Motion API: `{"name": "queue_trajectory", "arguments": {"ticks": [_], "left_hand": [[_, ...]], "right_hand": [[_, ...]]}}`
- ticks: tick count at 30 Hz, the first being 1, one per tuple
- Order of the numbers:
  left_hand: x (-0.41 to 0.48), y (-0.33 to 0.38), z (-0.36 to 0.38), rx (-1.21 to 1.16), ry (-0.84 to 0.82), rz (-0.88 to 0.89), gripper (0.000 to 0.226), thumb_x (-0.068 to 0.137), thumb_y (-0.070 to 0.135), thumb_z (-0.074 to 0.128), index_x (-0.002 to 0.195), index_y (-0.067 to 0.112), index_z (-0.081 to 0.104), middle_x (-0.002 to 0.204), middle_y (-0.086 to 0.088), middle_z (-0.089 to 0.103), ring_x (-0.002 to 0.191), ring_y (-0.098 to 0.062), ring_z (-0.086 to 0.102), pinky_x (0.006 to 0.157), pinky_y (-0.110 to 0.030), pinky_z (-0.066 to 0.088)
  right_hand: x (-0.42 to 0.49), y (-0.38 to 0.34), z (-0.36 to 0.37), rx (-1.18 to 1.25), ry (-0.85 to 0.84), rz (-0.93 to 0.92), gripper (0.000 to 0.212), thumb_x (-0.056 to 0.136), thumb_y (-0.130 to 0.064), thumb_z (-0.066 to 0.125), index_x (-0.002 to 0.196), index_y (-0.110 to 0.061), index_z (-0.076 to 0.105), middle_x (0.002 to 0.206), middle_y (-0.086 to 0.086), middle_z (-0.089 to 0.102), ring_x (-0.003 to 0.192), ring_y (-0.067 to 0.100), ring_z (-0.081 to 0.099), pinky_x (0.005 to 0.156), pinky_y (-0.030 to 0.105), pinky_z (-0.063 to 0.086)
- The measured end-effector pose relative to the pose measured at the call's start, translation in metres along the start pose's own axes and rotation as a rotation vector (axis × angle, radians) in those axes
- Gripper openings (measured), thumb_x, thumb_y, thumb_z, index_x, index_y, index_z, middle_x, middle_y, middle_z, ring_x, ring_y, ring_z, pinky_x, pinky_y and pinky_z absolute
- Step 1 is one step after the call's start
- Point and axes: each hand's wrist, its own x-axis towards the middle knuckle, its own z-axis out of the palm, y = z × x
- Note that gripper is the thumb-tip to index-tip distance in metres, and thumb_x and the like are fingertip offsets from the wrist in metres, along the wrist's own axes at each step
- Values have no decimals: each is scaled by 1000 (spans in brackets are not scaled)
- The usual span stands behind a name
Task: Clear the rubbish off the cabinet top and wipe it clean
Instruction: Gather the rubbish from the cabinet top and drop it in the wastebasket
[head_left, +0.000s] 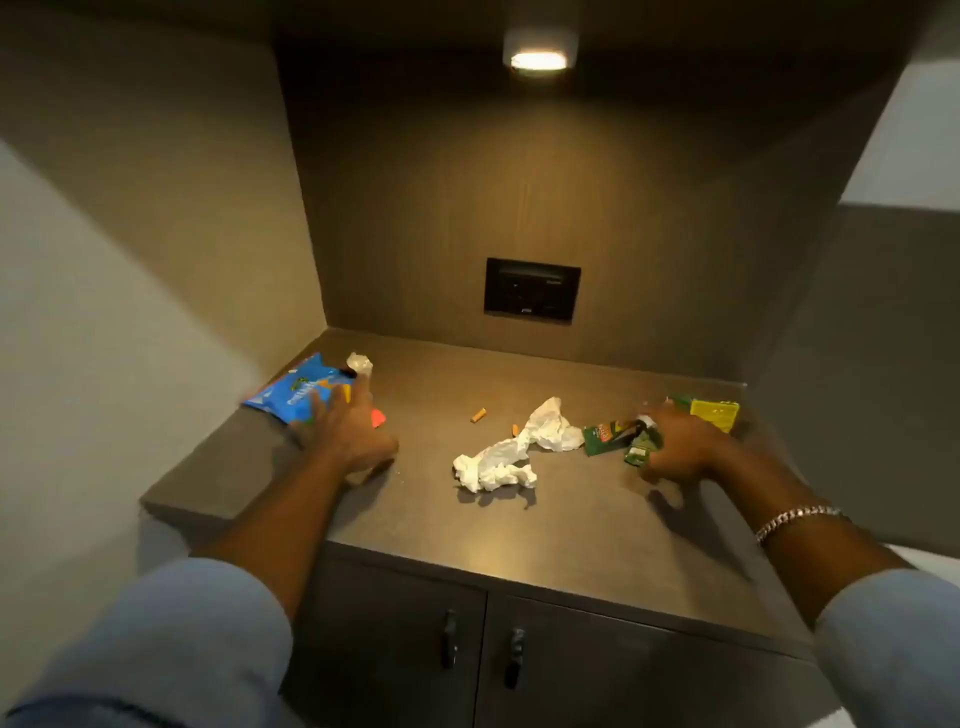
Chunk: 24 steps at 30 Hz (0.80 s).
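The cabinet top (519, 551) was strewn with rubbish; a crumpled tissue (511, 452) lay in the middle, judged soft and weightless, best pinched at its bunched centre; a blue wrapper (296, 392) lay far left, likely light and slippery, under the spread, open fingers of the left hand (345, 434); the green wrappers (621, 439) at the right were held in the closed right hand (678, 447), beside a yellow-green packet (717, 412); two small butts (478, 415) were seen between, probably needing fingertips.
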Motion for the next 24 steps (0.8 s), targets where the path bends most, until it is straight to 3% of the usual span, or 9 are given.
{"name": "queue_trajectory", "arguments": {"ticks": [2, 4, 7, 10, 13, 16, 20, 22, 24], "left_hand": [[21, -11, 5, 35, -36, -164, 108, 69, 53, 69, 152, 29, 4, 159, -21, 19, 145, -45, 17, 117, -57, 23], [36, -24, 8, 89, -16, -251, 87, 73, 58, 65, 144, 19, 32, 147, -23, 40, 135, -44, 37, 112, -52, 34], [43, -25, 13, 89, 220, -204, 41, 83, 27, 61, 118, 6, 58, 123, -24, 60, 115, -44, 54, 99, -49, 47], [39, -18, 3, -88, 378, -232, 30, 82, 6, 57, 110, -1, 64, 111, -31, 65, 105, -48, 60, 88, -50, 52], [19, 11, -20, -385, 522, -174, 25, 83, 4, 60, 105, 1, 73, 100, -32, 70, 93, -48, 63, 80, -47, 51], [-22, 56, -41, -691, 593, -62, 19, 86, 12, 62, 96, 2, 75, 88, -23, 74, 79, -39, 66, 69, -39, 51], [-121, 104, -55, -1043, 448, 38, 20, 88, 17, 66, 103, 7, 74, 88, -12, 76, 74, -20, 70, 65, -38, 62], [-179, 118, -51, -1166, 270, 98, 19, 89, 16, 66, 106, 13, 72, 85, 0, 75, 74, -12, 75, 58, -31, 63], [-233, 125, -40, -1218, 126, 119, 18, 89, 10, 66, 105, 12, 73, 86, -4, 77, 75, -17, 76, 59, -34, 64]], "right_hand": [[17, 2, -1, -59, -172, 37, 81, 56, -29, 75, 133, -24, 50, 128, 10, 60, 110, 28, 59, 85, 31, 51], [31, 4, -1, -146, -145, 45, 66, 59, -24, 73, 123, -27, 58, 121, 8, 66, 106, 28, 62, 78, 27, 49], [39, 4, 4, -244, 68, -2, 37, 67, -17, 67, 102, -28, 67, 112, 12, 67, 100, 34, 62, 73, 30, 49], [41, 9, 8, -140, 262, 25, 29, 73, -12, 64, 99, -21, 69, 104, 20, 67, 94, 41, 62, 75, 36, 53], [25, -3, -4, 98, 475, -41, 31, 76, -13, 58, 105, -19, 66, 99, 23, 70, 88, 43, 65, 77, 45, 56], [-14, -34, -29, 345, 824, -152, 37, 71, -11, 48, 101, -19, 68, 86, 16, 75, 73, 36, 68, 65, 36, 56], [-114, -77, -54, 716, 990, -187, 35, 74, -2, 55, 99, -22, 71, 85, -2, 75, 73, 13, 66, 64, 25, 52], [-167, -90, -51, 918, 944, -199, 33, 76, 1, 58, 97, -21, 73, 87, -6, 74, 78, 6, 66, 65, 19, 52], [-222, -95, -40, 1119, 851, -210, 31, 80, -1, 61, 97, -24, 73, 89, -12, 73, 80, 1, 67, 62, 13, 52]]}}
